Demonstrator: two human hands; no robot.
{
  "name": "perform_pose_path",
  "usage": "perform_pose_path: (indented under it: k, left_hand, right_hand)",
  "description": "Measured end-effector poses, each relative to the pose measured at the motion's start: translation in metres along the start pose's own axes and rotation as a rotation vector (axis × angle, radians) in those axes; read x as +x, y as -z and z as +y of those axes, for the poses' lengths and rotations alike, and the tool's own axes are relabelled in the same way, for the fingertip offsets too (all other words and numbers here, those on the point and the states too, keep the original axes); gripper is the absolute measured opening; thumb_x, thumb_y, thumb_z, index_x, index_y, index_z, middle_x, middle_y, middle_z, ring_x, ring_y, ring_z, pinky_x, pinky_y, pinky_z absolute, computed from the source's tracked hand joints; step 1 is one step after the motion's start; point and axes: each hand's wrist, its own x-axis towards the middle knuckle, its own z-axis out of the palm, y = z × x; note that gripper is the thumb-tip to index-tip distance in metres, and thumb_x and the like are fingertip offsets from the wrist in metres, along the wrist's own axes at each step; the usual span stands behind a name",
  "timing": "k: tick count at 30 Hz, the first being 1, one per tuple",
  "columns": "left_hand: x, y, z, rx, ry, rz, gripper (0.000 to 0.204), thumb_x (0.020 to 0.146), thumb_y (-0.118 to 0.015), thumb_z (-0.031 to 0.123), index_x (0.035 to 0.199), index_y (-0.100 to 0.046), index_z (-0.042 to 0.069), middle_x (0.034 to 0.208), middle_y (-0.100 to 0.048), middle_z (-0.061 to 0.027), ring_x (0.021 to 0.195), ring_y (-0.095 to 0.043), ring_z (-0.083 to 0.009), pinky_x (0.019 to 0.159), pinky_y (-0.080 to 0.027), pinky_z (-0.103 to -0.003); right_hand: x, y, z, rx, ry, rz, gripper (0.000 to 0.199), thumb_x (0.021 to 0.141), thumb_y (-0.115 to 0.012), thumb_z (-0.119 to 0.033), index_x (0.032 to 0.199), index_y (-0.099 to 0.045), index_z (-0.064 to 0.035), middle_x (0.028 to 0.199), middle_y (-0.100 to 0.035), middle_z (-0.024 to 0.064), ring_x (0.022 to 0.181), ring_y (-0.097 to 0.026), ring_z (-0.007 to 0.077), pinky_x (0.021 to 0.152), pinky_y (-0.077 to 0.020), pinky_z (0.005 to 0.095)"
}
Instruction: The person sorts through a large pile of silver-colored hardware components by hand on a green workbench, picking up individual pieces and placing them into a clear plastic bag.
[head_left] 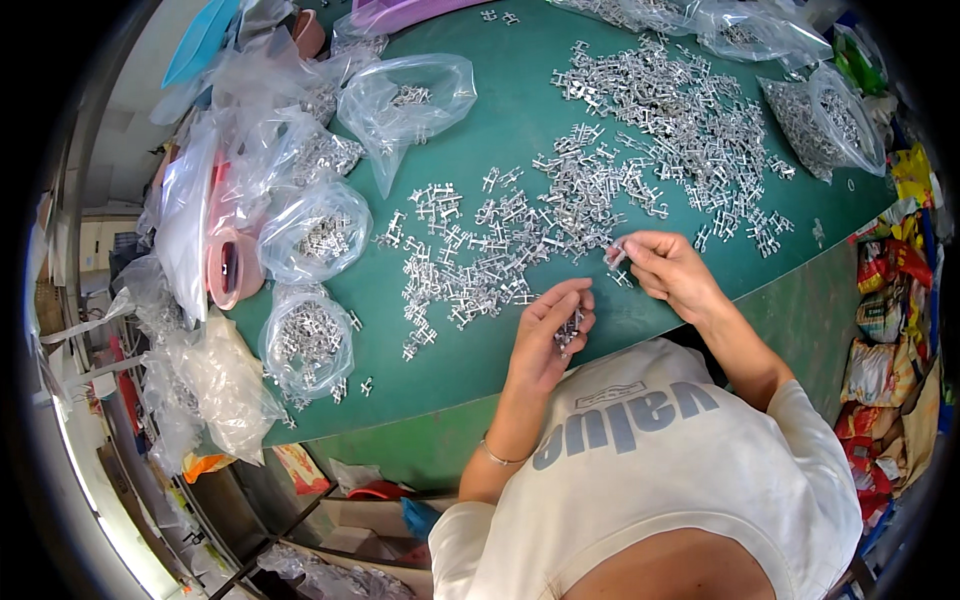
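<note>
A small bunch of metal parts (568,330) is gripped in the left hand (550,330), whose fingers are curled closed around it just above the near edge of the green table (500,110). A single part (615,257) is pinched between thumb and fingertips of the right hand (672,272), which is held closed on it a little to the right of the left hand and slightly farther from the body. The two hands are near each other but not touching.

A wide scatter of silver parts (600,180) is spread over the table beyond both hands, thickest toward the far right. Clear bags (312,228) partly filled with the same parts are lined along the left side, and one more bag (405,100) lies open near the far middle. Further bags (830,125) are seen at the far right corner. A pink container (232,268) is tucked among the bags on the left. A thin bracelet (497,457) is worn on the left wrist. Coloured packets (885,300) are stacked beside the table on the right.
</note>
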Motion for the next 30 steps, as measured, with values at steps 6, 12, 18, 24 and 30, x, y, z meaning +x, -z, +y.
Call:
perform_pose_path:
  k: [6, 12, 18, 24, 30]
  left_hand:
    - [0.005, -0.027, 0.008, -0.212, 0.219, 0.072, 0.033, 0.093, -0.047, 0.029, 0.105, -0.056, -0.001, 0.089, -0.057, -0.0084, 0.070, -0.056, -0.0146, 0.043, -0.041, -0.017]
    - [0.011, -0.004, -0.009, -0.173, 0.175, -0.120, 0.031, 0.093, -0.045, 0.032, 0.089, -0.053, 0.003, 0.079, -0.050, -0.0069, 0.079, -0.057, -0.0193, 0.038, -0.042, -0.017]
    - [0.001, -0.026, -0.006, -0.198, 0.133, -0.005, 0.030, 0.093, -0.044, 0.031, 0.078, -0.048, 0.006, 0.068, -0.039, -0.0034, 0.061, -0.044, -0.0142, 0.034, -0.032, -0.017]
    - [-0.004, -0.005, -0.006, -0.356, 0.100, -0.004, 0.030, 0.094, -0.043, 0.031, 0.073, -0.041, 0.008, 0.064, -0.033, -0.0010, 0.050, -0.031, -0.0083, 0.032, -0.022, -0.019]
    - [-0.008, -0.003, 0.005, -0.133, -0.135, 0.068, 0.022, 0.093, -0.047, 0.022, 0.084, -0.052, 0.002, 0.060, -0.041, -0.0023, 0.044, -0.034, -0.0077, 0.031, -0.022, -0.017]
  right_hand:
    - [-0.001, -0.011, 0.003, -0.499, 0.530, -0.131, 0.015, 0.083, -0.059, -0.008, 0.095, -0.065, -0.0017, 0.092, -0.065, 0.0060, 0.073, -0.056, 0.0085, 0.060, -0.0405, 0.0205]
    - [0.027, 0.001, -0.012, -0.986, 0.731, 0.368, 0.022, 0.080, -0.063, -0.016, 0.099, -0.063, -0.0053, 0.095, -0.061, 0.0084, 0.069, -0.060, 0.0191, 0.056, -0.0448, 0.0298]
    - [0.044, -0.027, 0.004, -1.447, 0.643, 0.365, 0.035, 0.079, -0.062, -0.028, 0.110, -0.058, -0.0113, 0.118, -0.052, 0.0068, 0.063, -0.061, 0.0275, 0.050, -0.0478, 0.0366]
    - [0.025, -0.031, 0.026, -1.386, 0.897, -0.018, 0.026, 0.076, -0.063, -0.015, 0.102, -0.061, -0.0116, 0.121, -0.053, 0.0048, 0.058, -0.062, 0.0175, 0.042, -0.0456, 0.0292]
    - [0.028, -0.008, 0.030, -1.198, 1.109, -0.047, 0.018, 0.074, -0.062, -0.005, 0.092, -0.065, -0.0066, 0.102, -0.062, 0.0036, 0.068, -0.063, 0.0203, 0.053, -0.0503, 0.0290]
